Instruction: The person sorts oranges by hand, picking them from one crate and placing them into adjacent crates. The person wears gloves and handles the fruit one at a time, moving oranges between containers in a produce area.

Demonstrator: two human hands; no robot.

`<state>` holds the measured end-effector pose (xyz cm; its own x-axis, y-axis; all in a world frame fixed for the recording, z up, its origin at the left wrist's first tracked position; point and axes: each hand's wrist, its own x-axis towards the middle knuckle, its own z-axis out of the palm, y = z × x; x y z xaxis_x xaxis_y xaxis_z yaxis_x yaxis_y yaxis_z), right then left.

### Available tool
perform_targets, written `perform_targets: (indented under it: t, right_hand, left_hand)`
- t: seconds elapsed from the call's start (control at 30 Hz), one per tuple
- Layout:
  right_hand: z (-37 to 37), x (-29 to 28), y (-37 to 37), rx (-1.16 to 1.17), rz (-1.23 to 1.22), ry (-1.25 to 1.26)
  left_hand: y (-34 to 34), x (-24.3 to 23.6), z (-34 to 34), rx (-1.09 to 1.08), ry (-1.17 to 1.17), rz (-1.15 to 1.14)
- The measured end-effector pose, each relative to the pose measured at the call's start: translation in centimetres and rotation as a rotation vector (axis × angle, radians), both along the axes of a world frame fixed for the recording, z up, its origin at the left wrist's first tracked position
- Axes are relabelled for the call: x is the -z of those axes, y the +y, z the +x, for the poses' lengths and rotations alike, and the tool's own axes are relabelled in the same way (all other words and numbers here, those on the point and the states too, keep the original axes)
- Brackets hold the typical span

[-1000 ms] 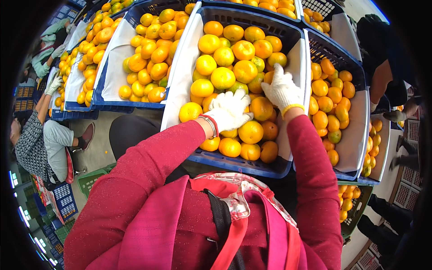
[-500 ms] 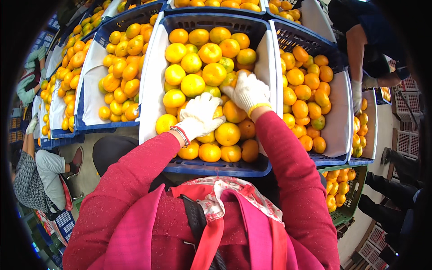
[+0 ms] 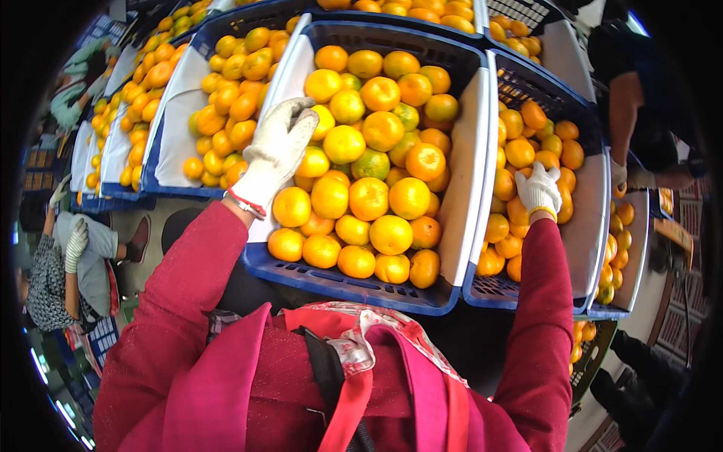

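A blue plastic crate point(image 3: 339, 282) lined with white sheets stands straight ahead, heaped with orange and greenish mandarins point(image 3: 369, 196). My left hand point(image 3: 277, 149), in a white knit glove, lies on the white liner at this crate's left wall with its fingers lightly bent and nothing visible in it. My right hand point(image 3: 538, 190), also gloved, reaches into the neighbouring crate point(image 3: 527, 297) on the right. Its spread fingers rest on the mandarins point(image 3: 520, 154) there. Both my sleeves are dark red.
More lined blue crates of mandarins point(image 3: 226, 113) run off to the left and behind. A person in dark clothes with a white glove point(image 3: 619, 175) stands at the right. Another gloved person point(image 3: 75, 248) crouches at the lower left, with stacked blue crates near them.
Both hands have left the middle crate's fruit. The left moved out to the crate's left wall, and the right crossed into the crate on the right. The view has shifted.
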<state>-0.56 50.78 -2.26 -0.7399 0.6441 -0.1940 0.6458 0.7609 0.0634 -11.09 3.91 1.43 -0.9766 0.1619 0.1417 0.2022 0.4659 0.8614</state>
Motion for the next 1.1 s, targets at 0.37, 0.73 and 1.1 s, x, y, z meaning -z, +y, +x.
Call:
perform_targets:
  t: [0.37,0.73,1.1]
  right_hand:
    - [-1.3,-6.6,-5.1,-0.334,-0.276,0.875]
    - [-9.5,-3.7,-16.4,-0.662,-0.104,0.136]
    - [1.4,-12.0,-7.8,-0.365,-0.265,0.499]
  left_hand:
    - [6.4,0.9,4.6,0.190,0.273,-0.330]
    - [2.4,-1.8,-0.3,-0.068,0.306,-0.228]
    - [4.9,-2.2,0.0,0.087,0.418,-0.105]
